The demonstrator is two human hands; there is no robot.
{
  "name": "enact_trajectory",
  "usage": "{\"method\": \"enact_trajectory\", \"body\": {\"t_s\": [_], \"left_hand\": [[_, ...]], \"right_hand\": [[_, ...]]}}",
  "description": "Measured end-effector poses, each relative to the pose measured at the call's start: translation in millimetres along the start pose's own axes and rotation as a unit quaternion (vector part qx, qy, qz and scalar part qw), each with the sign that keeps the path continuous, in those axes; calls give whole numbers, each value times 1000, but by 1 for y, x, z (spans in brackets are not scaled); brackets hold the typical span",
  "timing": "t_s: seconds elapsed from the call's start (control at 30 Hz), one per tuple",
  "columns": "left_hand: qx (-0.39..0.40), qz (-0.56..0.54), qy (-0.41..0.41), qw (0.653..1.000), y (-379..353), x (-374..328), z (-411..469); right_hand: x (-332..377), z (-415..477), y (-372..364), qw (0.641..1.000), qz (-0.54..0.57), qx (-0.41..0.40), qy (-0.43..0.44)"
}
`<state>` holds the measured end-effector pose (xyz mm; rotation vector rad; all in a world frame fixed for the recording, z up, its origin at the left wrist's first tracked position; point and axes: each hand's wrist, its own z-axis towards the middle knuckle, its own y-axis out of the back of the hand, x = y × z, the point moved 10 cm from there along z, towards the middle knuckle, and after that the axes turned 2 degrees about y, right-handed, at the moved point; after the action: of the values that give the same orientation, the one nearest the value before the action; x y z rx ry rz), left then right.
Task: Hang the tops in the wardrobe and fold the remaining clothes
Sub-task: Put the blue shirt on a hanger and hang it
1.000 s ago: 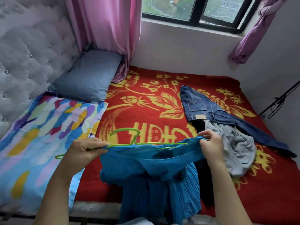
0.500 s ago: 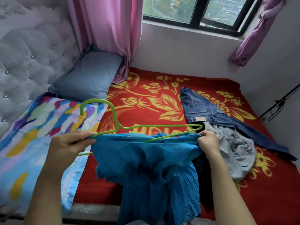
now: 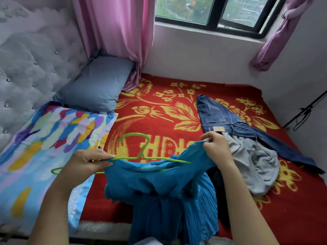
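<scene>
A bright blue top [image 3: 159,188] hangs between my hands over the near edge of the bed. My left hand [image 3: 88,162] pinches its left shoulder together with a thin green hanger [image 3: 139,147], whose hook points up and away. The hanger's right arm lies inside the neckline. My right hand [image 3: 216,147] grips the top's right shoulder and holds it raised. Blue jeans [image 3: 230,121] and a grey garment [image 3: 254,163] lie on the red blanket [image 3: 159,121] to the right, with a dark garment [image 3: 215,177] partly under them.
A colourful pillow [image 3: 44,147] and a grey-blue pillow [image 3: 99,84] lie at the left by the tufted headboard [image 3: 31,59]. Pink curtain [image 3: 115,32] and window [image 3: 221,13] are behind. A black stand [image 3: 306,110] leans at the right wall.
The hanger has tipped lower and its right end has slid out of my right hand's side into the neckline. My right hand lifted the top's right shoulder higher.
</scene>
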<state>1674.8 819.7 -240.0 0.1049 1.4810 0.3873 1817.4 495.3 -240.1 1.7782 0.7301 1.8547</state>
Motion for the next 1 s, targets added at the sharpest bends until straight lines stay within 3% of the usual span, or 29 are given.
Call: {"method": "enact_trajectory", "body": {"t_s": [0.13,0.3,0.37,0.47,0.5,0.67,0.83,1.0], "left_hand": [[16,10,-35,999,-23,-21,8],[-37,-47,-42,997,14,-26,14],[-54,-42,-38,997,26,-27,19],[-97,-49,-29,994,38,-26,25],[-113,-52,-29,992,43,-28,26],[-144,-8,-70,987,64,-69,31],[-168,103,-109,974,91,-124,9],[-279,170,-108,939,140,-163,-54]], "right_hand": [[59,-12,-44,987,-18,110,118],[62,-17,-50,960,-16,239,143],[76,-20,-38,957,-46,186,216],[104,-26,-1,927,-156,-16,341],[109,-27,8,921,-165,-40,350],[132,-9,18,940,-80,30,329],[168,18,41,951,33,-26,305],[227,23,10,932,113,23,342]]}}
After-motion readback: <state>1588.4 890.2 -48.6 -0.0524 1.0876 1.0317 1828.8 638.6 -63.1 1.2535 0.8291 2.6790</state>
